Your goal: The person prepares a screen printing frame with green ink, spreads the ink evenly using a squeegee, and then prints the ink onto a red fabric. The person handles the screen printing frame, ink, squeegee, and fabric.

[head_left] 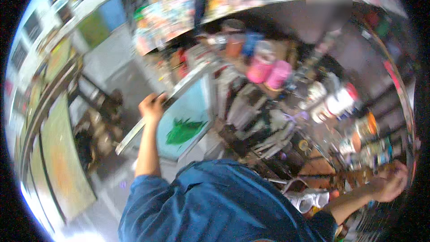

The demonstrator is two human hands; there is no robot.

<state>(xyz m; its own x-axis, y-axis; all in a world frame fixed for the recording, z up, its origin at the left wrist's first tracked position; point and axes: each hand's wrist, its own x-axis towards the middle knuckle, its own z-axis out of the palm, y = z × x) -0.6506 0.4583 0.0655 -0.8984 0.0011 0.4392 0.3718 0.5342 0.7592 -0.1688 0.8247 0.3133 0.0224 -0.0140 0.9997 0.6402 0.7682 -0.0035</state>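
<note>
My left hand (152, 106) is closed on the upper left rim of a screen-printing frame (193, 80), which is tilted in front of my body. Pale blue mesh (197, 98) fills the frame, with a green ink patch (184, 131) on its lower part. Far out to the right, my right hand (392, 181) is beside a cluttered shelf of jars and tubs. Its fingers are smeared by motion, and whether it holds anything does not show.
Two pink tubs (277, 75) stand among dark clutter ahead. White containers with a red lid (342, 98) and an orange-topped container (367, 125) are on the right. Colour-splashed sheets (170, 9) line the far side. Long yellowish-green boards (65, 161) stand at the left.
</note>
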